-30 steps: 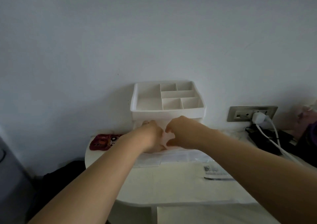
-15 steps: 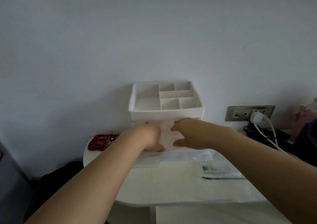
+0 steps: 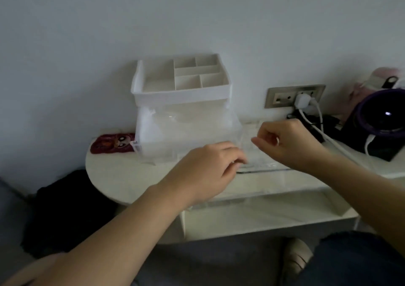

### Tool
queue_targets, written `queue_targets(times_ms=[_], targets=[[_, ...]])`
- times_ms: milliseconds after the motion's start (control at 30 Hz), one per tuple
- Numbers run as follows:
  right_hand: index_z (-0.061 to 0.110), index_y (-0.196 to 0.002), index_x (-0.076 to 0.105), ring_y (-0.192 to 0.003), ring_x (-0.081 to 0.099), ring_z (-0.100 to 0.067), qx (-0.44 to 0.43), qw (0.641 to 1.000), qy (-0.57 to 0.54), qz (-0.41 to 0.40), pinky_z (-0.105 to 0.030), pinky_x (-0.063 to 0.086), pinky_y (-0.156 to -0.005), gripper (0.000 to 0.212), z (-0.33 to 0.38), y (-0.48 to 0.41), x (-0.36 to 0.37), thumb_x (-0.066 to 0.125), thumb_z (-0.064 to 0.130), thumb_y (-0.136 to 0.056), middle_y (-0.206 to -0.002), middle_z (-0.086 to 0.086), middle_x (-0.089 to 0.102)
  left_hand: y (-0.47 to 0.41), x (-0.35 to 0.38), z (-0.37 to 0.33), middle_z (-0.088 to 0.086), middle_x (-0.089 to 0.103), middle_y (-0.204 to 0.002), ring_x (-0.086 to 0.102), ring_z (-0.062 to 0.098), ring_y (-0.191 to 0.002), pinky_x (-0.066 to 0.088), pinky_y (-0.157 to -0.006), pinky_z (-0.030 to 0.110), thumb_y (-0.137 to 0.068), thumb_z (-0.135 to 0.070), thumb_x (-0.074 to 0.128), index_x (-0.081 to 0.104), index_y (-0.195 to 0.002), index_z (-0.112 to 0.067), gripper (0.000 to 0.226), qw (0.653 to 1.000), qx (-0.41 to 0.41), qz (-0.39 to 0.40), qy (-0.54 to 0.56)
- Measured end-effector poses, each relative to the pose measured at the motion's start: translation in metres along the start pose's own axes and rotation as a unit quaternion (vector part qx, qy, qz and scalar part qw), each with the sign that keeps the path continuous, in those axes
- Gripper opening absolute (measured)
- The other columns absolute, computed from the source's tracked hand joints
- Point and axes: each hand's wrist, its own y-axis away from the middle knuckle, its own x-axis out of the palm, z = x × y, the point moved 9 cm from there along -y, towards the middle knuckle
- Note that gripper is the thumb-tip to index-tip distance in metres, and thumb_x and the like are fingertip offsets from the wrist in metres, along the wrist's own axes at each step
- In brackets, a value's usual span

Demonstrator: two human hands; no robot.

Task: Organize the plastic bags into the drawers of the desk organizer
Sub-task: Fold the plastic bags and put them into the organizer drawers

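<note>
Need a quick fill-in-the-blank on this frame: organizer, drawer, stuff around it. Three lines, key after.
1. The translucent drawer of the desk organizer is ___, not closed.
2. The maroon cartoon-print item lies on the ___ side of the desk organizer.
3. The plug in the wall socket is ___ in colour.
Missing words: open; left; white.
</note>
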Motion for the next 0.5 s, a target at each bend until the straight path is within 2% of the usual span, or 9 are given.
queue_targets(times_ms=[100, 167, 233, 300, 400, 433, 500], targets=[[0.027, -0.071, 0.065, -0.06, 0.054, 0.003, 0.08, 0.987, 0.05, 0.131, -0.02, 0.042, -0.058, 0.016, -0.057, 0.028, 0.03, 0.062, 0.033, -0.085, -0.06, 0.018, 0.055, -0.007, 0.055, 0.005, -0.01, 0.058, -0.113, 0.057, 0.009, -0.1, 0.048, -0.087, 0.033, -0.096, -0.023, 0.046, 0.065, -0.113, -0.024, 0.025, 0.998, -0.016, 0.06, -0.002], [0.028, -0.084, 0.071, -0.068, 0.057, 0.004, 0.113, 0.967, 0.081, 0.216, -0.012, 0.04, -0.06, 0.015, -0.084, 0.05, 0.048, 0.058, 0.033, -0.088, -0.068, 0.022, 0.058, -0.013, 0.089, 0.016, -0.005, 0.05, -0.13, 0.047, 0.015, -0.118, 0.041, -0.098, 0.034, -0.096, -0.026, 0.046, 0.062, -0.119, -0.024, 0.028, 0.994, -0.042, 0.101, -0.024], [0.03, -0.098, 0.071, -0.077, 0.059, 0.002, 0.134, 0.952, 0.085, 0.261, -0.011, 0.04, -0.066, 0.019, -0.101, 0.066, 0.062, 0.054, 0.033, -0.09, -0.083, 0.02, 0.064, -0.018, 0.117, 0.03, 0.002, 0.032, -0.149, 0.03, 0.022, -0.135, 0.028, -0.11, 0.031, -0.097, -0.03, 0.045, 0.057, -0.128, -0.026, 0.034, 0.984, -0.068, 0.142, -0.078], [0.032, -0.111, 0.068, -0.088, 0.059, -0.002, 0.15, 0.949, 0.084, 0.266, -0.015, 0.039, -0.075, 0.024, -0.11, 0.073, 0.07, 0.052, 0.033, -0.093, -0.104, 0.012, 0.067, -0.024, 0.137, 0.042, 0.006, 0.017, -0.157, 0.018, 0.025, -0.142, 0.019, -0.115, 0.035, -0.098, -0.033, 0.041, 0.046, -0.138, -0.027, 0.041, 0.972, -0.091, 0.18, -0.119], [0.031, -0.135, 0.049, -0.124, 0.046, -0.014, 0.153, 0.937, 0.11, 0.296, -0.026, 0.036, -0.099, 0.038, -0.122, 0.079, 0.084, 0.046, 0.034, -0.096, -0.138, 0.007, 0.05, -0.032, 0.156, 0.053, 0.004, 0.007, -0.159, 0.014, 0.024, -0.144, 0.017, -0.116, 0.038, -0.098, -0.034, 0.039, 0.023, -0.149, -0.019, 0.055, 0.962, -0.133, 0.209, -0.112], [0.029, -0.141, 0.04, -0.133, 0.037, -0.015, 0.146, 0.931, 0.119, 0.314, -0.03, 0.031, -0.107, 0.045, -0.122, 0.081, 0.09, 0.045, 0.033, -0.097, -0.147, 0.006, 0.039, -0.032, 0.159, 0.056, 0.003, 0.006, -0.159, 0.016, 0.023, -0.143, 0.018, -0.116, 0.036, -0.098, -0.035, 0.04, 0.017, -0.15, -0.016, 0.061, 0.962, -0.142, 0.208, -0.101], [0.023, -0.149, 0.023, -0.14, 0.024, -0.018, 0.134, 0.921, 0.138, 0.337, -0.034, 0.024, -0.112, 0.056, -0.123, 0.083, 0.099, 0.044, 0.034, -0.098, -0.157, 0.003, 0.018, -0.035, 0.162, 0.059, 0.001, 0.003, -0.159, 0.019, 0.022, -0.142, 0.02, -0.114, 0.034, -0.096, -0.037, 0.043, 0.008, -0.151, -0.013, 0.069, 0.965, -0.146, 0.2, -0.09]])
